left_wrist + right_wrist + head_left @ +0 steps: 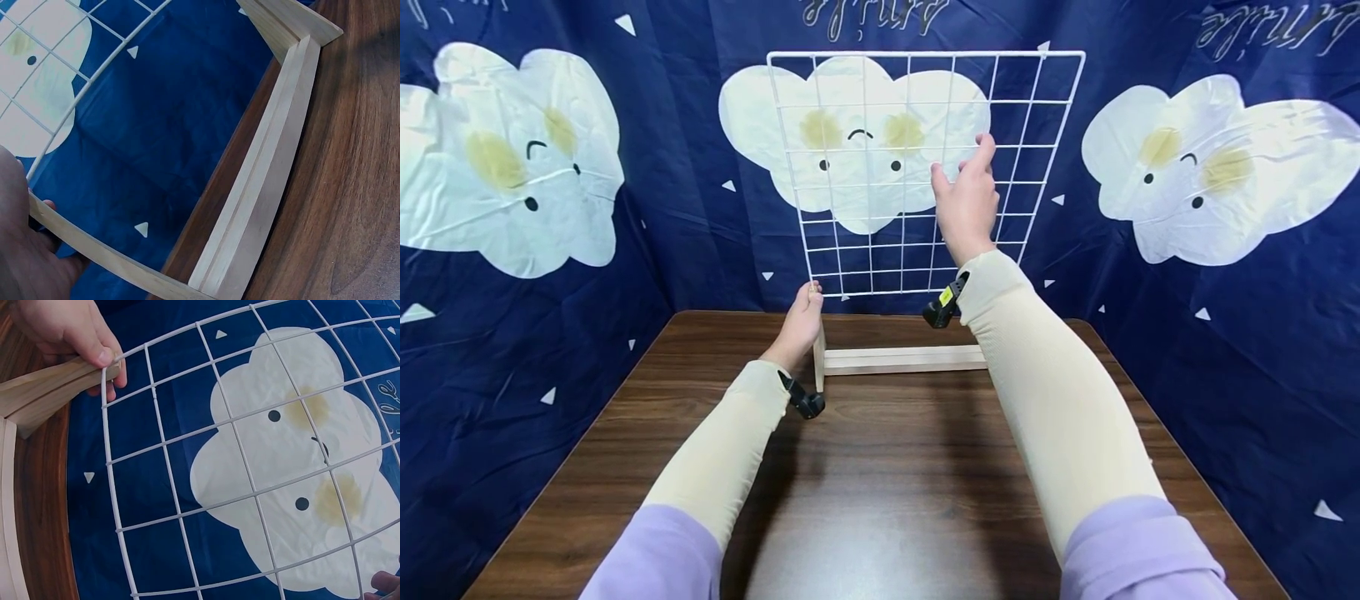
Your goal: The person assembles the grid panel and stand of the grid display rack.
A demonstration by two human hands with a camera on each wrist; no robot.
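**White wire grid raised above wooden stand, not seated on the rail**

The white square wire grid (907,148) stood nearly upright toward 12 o'clock in the head view. At 6 o'clock beneath it, a pale wooden stand (902,360) rested on the dark brown wood-grain table (880,500).

The left hand (801,323), at about 7 o'clock of the grid, pinched the top of the stand's near upright (84,244) where the grid's lower corner met it. The right hand (967,200), at 4 o'clock from the grid's centre, reached up against the mesh; whether it gripped a wire could not be told.

Assessment: the stand appeared assembled, its far upright (312,22) joined to the rail at 1 o'clock in the left wrist view. One grid corner appeared lined up; fastening was unconfirmed, and the opposite corner's joint, hidden, probably remained outstanding.
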